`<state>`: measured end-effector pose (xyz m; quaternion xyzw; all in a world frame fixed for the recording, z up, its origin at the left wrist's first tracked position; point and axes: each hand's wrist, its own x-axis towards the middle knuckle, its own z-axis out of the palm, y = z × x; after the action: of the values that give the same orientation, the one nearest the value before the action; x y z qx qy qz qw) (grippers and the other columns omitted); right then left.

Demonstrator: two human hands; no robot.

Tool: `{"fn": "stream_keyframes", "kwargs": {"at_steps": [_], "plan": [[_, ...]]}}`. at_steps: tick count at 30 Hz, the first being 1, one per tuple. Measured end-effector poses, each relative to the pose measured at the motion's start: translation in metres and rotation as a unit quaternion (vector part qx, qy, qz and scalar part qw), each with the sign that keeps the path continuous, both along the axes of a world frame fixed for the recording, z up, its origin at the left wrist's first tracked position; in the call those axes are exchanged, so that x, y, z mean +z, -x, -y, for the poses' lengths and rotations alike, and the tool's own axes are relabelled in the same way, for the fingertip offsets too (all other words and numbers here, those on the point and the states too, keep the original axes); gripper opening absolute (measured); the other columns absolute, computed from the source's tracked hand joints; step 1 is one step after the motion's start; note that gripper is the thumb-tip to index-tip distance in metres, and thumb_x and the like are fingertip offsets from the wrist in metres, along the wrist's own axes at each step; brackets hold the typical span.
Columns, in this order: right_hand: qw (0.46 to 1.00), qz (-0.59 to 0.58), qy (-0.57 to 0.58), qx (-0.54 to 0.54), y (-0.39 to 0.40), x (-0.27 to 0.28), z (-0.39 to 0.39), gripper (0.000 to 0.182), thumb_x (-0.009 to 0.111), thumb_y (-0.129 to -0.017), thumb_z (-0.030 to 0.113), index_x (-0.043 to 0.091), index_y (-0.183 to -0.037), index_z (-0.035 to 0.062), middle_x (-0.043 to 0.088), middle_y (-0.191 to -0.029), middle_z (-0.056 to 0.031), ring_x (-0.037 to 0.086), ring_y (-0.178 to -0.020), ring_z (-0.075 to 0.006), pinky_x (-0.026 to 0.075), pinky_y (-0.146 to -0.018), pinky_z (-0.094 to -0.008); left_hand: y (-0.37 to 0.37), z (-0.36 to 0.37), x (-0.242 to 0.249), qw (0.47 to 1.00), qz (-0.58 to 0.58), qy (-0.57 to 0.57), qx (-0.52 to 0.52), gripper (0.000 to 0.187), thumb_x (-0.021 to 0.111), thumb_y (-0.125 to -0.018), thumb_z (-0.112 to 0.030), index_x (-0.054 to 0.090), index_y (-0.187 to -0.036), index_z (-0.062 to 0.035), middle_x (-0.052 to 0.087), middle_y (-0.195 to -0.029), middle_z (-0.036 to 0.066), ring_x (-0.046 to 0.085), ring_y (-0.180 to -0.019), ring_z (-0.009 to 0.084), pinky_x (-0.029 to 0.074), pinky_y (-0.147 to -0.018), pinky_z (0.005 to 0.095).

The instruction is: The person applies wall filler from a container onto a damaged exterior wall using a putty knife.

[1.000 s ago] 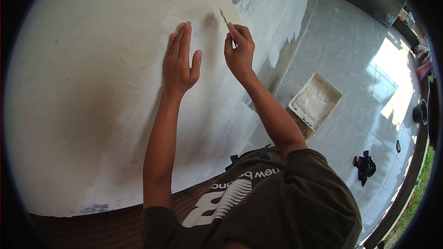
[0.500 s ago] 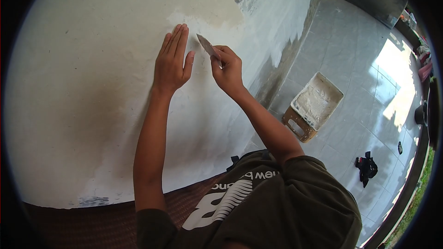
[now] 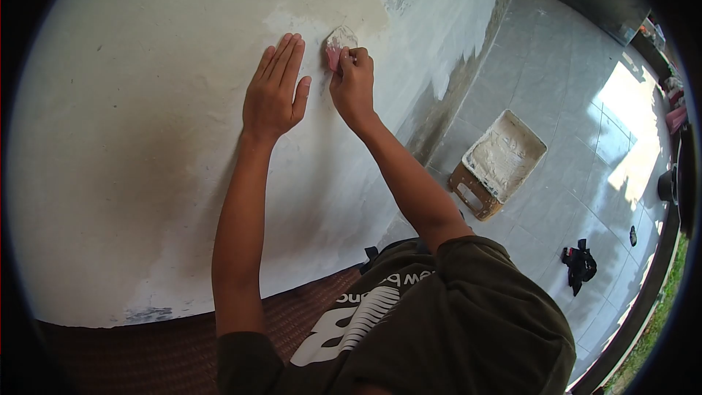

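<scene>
My left hand [image 3: 275, 91] lies flat on the pale wall [image 3: 183, 51], its fingers stretched upward and the thumb apart. Just right of it, my right hand [image 3: 354, 84] grips a putty knife [image 3: 339, 42], a small tool with a pinkish lower part. Its broad face, smeared with whitish paste, shows against the wall. A lighter, whiter patch of wall surrounds the blade and the left fingertips. The fingers of my right hand hide part of the tool.
A white tray [image 3: 506, 155] of whitish paste rests on a brown box [image 3: 474, 194] on the grey tiled floor [image 3: 541, 88] at right. Further right lies a black item [image 3: 580, 267]. A wall corner with bare grey edging runs between hands and floor.
The putty knife has turned from edge-on to showing its broad, paste-smeared face. My right hand has moved slightly up and left with it. My left hand stays nearly in place.
</scene>
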<state>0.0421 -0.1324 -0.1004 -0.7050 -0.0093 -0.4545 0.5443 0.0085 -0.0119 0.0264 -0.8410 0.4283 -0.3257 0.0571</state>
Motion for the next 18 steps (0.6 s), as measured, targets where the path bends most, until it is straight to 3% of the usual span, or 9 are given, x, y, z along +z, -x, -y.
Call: {"fn": "stream_keyframes", "kwargs": {"at_steps": [3,5,6,7,9,11,15,18], "plan": [[1.0,-0.005,-0.008,0.011,0.03,0.002,-0.003,0.04,0.06,-0.074,-0.012,0.061,-0.114,-0.0101,0.053,-0.105,-0.0215,0.054,-0.098,-0.0395,0.049,-0.083,-0.0436,0.0,0.001,0.0,1.0,0.004,-0.002,-0.009,0.051,0.048,-0.096,-0.016,0.044,-0.144,0.0021,0.051,-0.146,0.015,0.045,-0.138,0.0298,0.033,-0.116,0.0461],[0.983,-0.056,-0.109,0.134,0.049,0.007,0.006,0.025,0.062,-0.079,-0.009,0.068,-0.103,-0.0067,0.056,-0.099,-0.0165,0.059,-0.083,-0.026,0.052,-0.072,-0.0377,0.001,0.002,0.001,1.0,0.008,-0.005,-0.004,0.05,0.048,-0.096,-0.015,0.045,-0.143,0.002,0.051,-0.145,0.015,0.045,-0.138,0.0294,0.034,-0.115,0.0458],[0.965,-0.026,-0.207,0.161,0.05,0.012,0.014,0.019,0.063,-0.081,-0.005,0.071,-0.099,-0.0061,0.055,-0.091,-0.0122,0.057,-0.075,-0.0188,0.05,-0.064,-0.0327,0.001,0.002,0.001,1.0,0.008,-0.004,-0.006,0.05,0.048,-0.096,-0.015,0.045,-0.143,0.002,0.051,-0.145,0.015,0.045,-0.138,0.0294,0.034,-0.115,0.0458],[0.982,-0.019,-0.153,0.109,0.045,0.01,0.028,0.021,0.063,-0.083,-0.003,0.072,-0.102,-0.0054,0.054,-0.083,-0.0094,0.055,-0.071,-0.0164,0.046,-0.06,-0.0294,0.001,0.002,0.001,1.0,0.007,-0.006,-0.005,0.05,0.048,-0.096,-0.015,0.045,-0.143,0.0019,0.052,-0.145,0.015,0.045,-0.138,0.0293,0.034,-0.115,0.0457],[0.983,-0.006,-0.176,0.049,0.031,0.018,0.046,0.023,0.062,-0.084,-0.002,0.072,-0.104,-0.0046,0.052,-0.078,-0.0076,0.051,-0.067,-0.0155,0.043,-0.059,-0.0298,0.001,0.001,0.0,1.0,0.008,-0.005,-0.001,0.049,0.048,-0.096,-0.014,0.046,-0.142,0.0019,0.052,-0.144,0.015,0.046,-0.138,0.0293,0.034,-0.115,0.0456],[0.987,-0.013,-0.157,0.021,0.01,0.018,0.056,0.032,0.06,-0.082,-0.005,0.068,-0.113,-0.0065,0.05,-0.08,-0.0105,0.05,-0.07,-0.0208,0.043,-0.061,-0.0351,0.001,0.0,0.0,1.0,0.009,-0.006,-0.002,0.049,0.048,-0.096,-0.014,0.046,-0.142,0.0017,0.053,-0.144,0.015,0.046,-0.137,0.0293,0.034,-0.115,0.0456],[0.998,-0.001,-0.04,-0.055,-0.027,0.0,0.043,0.037,0.061,-0.08,-0.008,0.066,-0.116,-0.0045,0.054,-0.086,-0.0134,0.05,-0.084,-0.0287,0.045,-0.072,-0.0372,0.001,0.002,0.001,1.0,0.017,-0.016,0.007,0.049,0.051,-0.096,-0.02,0.048,-0.139,0.0033,0.053,-0.143,0.016,0.046,-0.137,0.0276,0.034,-0.116,0.0433],[0.998,0.004,0.016,-0.064,-0.014,0.0,0.011,0.037,0.064,-0.078,-0.01,0.064,-0.114,-0.007,0.056,-0.087,-0.016,0.052,-0.082,-0.0325,0.046,-0.073,-0.0396,0.0,0.001,0.001,1.0,0.013,-0.016,0.003,0.049,0.051,-0.096,-0.02,0.048,-0.139,0.0036,0.053,-0.143,0.016,0.047,-0.137,0.028,0.034,-0.116,0.0436]]}}
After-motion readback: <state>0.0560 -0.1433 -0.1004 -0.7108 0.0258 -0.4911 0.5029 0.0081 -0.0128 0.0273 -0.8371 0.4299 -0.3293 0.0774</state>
